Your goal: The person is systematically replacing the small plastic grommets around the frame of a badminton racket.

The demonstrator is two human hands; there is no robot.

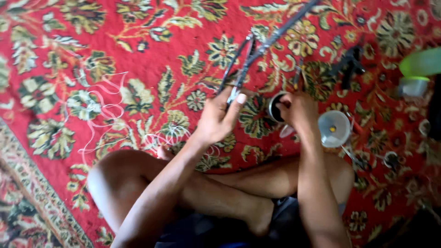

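A: Two hands, quick pass, near first. My crossed legs [183, 183] fill the bottom, sitting on the red patterned carpet [138, 36].

B: Left hand?

A: My left hand [218, 119] is clamped around the lower ends of the thin dark metal rods [257, 50], thumb up; they run up and away to the top edge. My right hand [298, 110] is closed on a small dark ring-shaped roll [274, 107], maybe tape, too blurred to be sure.

B: Tip?

A: I judge the rods need a steady grip near the joint with the roll kept close.

B: Packages?

A: White round tub [334, 128] just beside my right wrist, label unreadable. Loose white wire [103, 115] lies left. Farther right, a green-lidded container [415, 76] and a black tool [350, 64].
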